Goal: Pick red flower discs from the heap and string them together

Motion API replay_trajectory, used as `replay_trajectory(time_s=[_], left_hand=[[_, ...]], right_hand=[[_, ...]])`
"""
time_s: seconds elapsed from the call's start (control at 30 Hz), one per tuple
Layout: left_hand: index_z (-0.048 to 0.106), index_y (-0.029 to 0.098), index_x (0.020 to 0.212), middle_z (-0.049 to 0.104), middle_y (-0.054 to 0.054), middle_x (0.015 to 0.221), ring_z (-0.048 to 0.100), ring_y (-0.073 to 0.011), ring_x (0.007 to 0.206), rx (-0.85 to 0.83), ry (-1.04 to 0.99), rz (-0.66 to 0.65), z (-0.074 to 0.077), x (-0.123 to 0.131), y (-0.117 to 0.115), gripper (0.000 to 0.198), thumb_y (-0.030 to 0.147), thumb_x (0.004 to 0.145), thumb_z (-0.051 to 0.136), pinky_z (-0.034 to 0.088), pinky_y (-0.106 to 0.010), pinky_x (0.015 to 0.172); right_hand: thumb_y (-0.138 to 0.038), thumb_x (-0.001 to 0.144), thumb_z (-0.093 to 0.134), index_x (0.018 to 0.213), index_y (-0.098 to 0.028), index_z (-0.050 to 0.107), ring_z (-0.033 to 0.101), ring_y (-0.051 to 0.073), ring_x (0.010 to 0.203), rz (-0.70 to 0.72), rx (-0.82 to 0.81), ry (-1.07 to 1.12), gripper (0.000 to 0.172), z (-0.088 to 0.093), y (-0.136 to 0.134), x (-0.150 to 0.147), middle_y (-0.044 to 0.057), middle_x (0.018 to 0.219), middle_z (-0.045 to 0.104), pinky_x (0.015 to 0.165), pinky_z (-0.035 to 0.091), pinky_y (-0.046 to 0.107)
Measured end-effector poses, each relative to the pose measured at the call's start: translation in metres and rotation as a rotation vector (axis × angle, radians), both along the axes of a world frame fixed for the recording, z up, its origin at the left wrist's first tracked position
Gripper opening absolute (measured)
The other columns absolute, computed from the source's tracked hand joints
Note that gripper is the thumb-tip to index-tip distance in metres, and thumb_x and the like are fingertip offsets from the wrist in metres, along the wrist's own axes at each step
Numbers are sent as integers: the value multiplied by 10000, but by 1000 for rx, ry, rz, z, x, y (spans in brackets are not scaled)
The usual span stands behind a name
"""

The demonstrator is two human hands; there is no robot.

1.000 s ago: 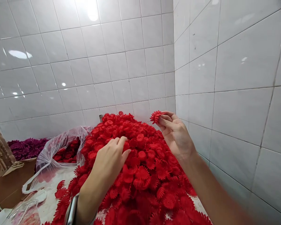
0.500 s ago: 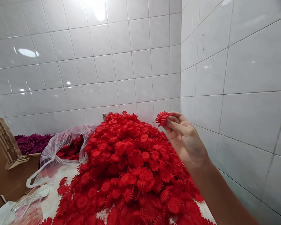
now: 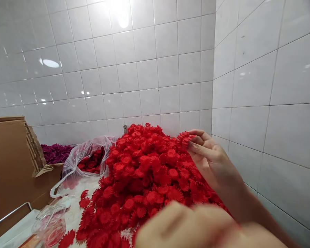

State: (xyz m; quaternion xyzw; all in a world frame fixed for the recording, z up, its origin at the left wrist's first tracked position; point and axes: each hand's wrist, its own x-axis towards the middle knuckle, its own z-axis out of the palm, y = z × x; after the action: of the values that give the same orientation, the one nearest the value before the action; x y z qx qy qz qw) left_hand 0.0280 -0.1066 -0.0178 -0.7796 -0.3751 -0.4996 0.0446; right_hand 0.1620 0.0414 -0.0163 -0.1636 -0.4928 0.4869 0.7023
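My right hand [image 3: 205,148] is raised over the right edge of a large heap of red fabric flower pieces. Between its thumb and fingers it pinches a red fabric flower [image 3: 184,138], which looks like several fringed layers stacked together. My left hand [image 3: 175,225] is a close blur at the bottom centre, over the near part of the heap. Motion smear hides its fingers, and I cannot tell if anything is in it. The heap of red flower pieces [image 3: 139,168] spreads from the wall toward me over a pale table surface.
A clear plastic bag [image 3: 71,168] with darker red pieces lies left of the heap. Purple flower pieces [image 3: 55,154] sit behind a cardboard box [image 3: 9,158]. Clear plastic containers [image 3: 51,227] stand at lower left. Tiled walls [image 3: 157,69] meet at the back right corner.
The view has turned slightly left, so the scene sits farther right. My left hand has come into view at the bottom. My right hand keeps its pinch on the red flower.
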Motion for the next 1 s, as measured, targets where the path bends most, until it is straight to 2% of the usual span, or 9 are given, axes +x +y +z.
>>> replay_trajectory(time_s=[0.13, 0.23, 0.3, 0.4, 0.53, 0.7, 0.8, 0.9, 1.0], left_hand=[[633, 240, 843, 661, 3, 716, 609, -163, 678, 194, -28, 135, 14, -9, 57, 188, 169, 876, 462, 505, -294, 621], [606, 210, 831, 679, 12, 800, 619, -138, 717, 83, 38, 44, 20, -15, 84, 25, 231, 829, 592, 493, -244, 644], [596, 214, 834, 676, 29, 802, 615, -122, 701, 6, 62, -35, 19, -17, 92, 71, 258, 798, 639, 482, -219, 630], [552, 200, 815, 655, 26, 762, 607, -127, 659, -1, -19, 30, 15, -16, 98, 129, 295, 794, 638, 464, -230, 603], [576, 196, 869, 669, -4, 820, 616, -156, 711, -35, -10, 70, 12, -14, 103, 105, 295, 839, 561, 444, -255, 639], [576, 201, 813, 617, 19, 739, 548, -124, 657, -225, -78, -125, 13, -16, 110, 175, 265, 889, 432, 403, -211, 596], [510, 196, 689, 476, 47, 600, 422, -102, 547, -342, -217, -237, 12, -18, 115, 244, 329, 880, 436, 343, -198, 500], [503, 190, 675, 482, 39, 625, 443, -105, 587, -441, -270, -321, 12, -18, 119, 266, 372, 864, 459, 372, -197, 540], [498, 190, 683, 497, 39, 636, 462, -106, 587, -504, -269, -323, 12, -18, 120, 273, 407, 849, 485, 381, -200, 544]], right_hand=[[-242, 662, 767, 868, -248, 579, 635, 106, 682, -170, 153, -188, 279, -2, -13, -4, -50, 717, 651, 630, 527, 188], [-157, 713, 704, 904, -265, 562, 658, 110, 720, -375, 316, -302, 262, -7, -20, -8, -54, 743, 664, 648, 541, 187], [-126, 744, 658, 937, -272, 551, 673, 119, 776, -549, 437, -382, 265, -10, -22, -10, -48, 796, 677, 692, 551, 204], [-82, 779, 605, 993, -273, 540, 686, 144, 845, -780, 640, -520, 294, -14, -23, -11, -25, 881, 689, 744, 562, 246], [-44, 803, 579, 1029, -291, 537, 697, 168, 819, -911, 791, -609, 338, -13, -23, -12, -8, 880, 693, 709, 574, 265], [-78, 795, 600, 1016, -301, 525, 668, 169, 859, -774, 717, -606, 323, -9, -22, -10, -8, 910, 675, 765, 545, 294], [-179, 765, 658, 1064, -290, 493, 631, 184, 931, -484, 472, -588, 359, -4, -21, -3, 8, 991, 644, 801, 527, 328], [-287, 785, 648, 1072, -270, 487, 631, 168, 851, -148, 223, -555, 330, 0, -19, 3, 1, 908, 622, 744, 537, 311], [-277, 795, 636, 1047, -268, 494, 611, 135, 756, -97, 184, -514, 289, 1, -17, 6, -36, 791, 579, 706, 525, 276]])
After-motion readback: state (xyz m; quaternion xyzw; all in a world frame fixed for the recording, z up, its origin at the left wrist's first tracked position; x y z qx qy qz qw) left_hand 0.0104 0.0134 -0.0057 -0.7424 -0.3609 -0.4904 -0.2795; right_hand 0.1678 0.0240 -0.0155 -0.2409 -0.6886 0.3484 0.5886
